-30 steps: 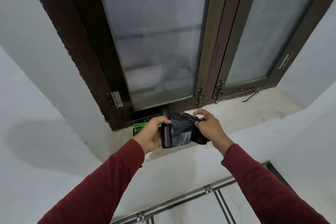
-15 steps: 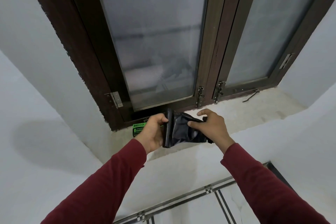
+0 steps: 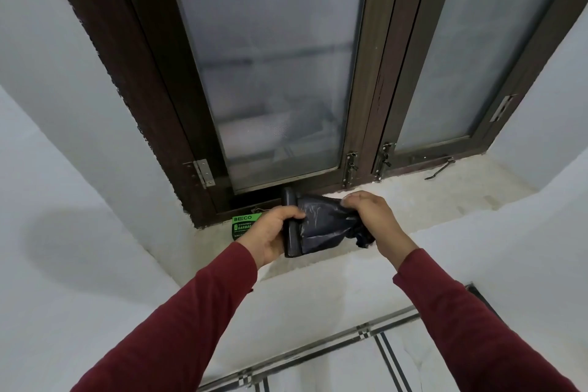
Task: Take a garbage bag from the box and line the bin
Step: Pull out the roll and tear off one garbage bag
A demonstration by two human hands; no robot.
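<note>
while left hand [image 3: 270, 234] grips bag roll [image 3: 291, 226], right hand [image 3: 370, 218] pinches sheet, green "beco" box [image 3: 243, 226] behind

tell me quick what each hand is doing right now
Left hand: grips the garbage bag roll.
Right hand: pinches the unrolled black bag end.

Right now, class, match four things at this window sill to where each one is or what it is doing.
1 left hand
2 right hand
3 green box
4 window stay hook

A lies on the sill, far right
B grips the black roll
C pulls the loose bag end
D sits behind the left hand

1-B, 2-C, 3-D, 4-A
</note>
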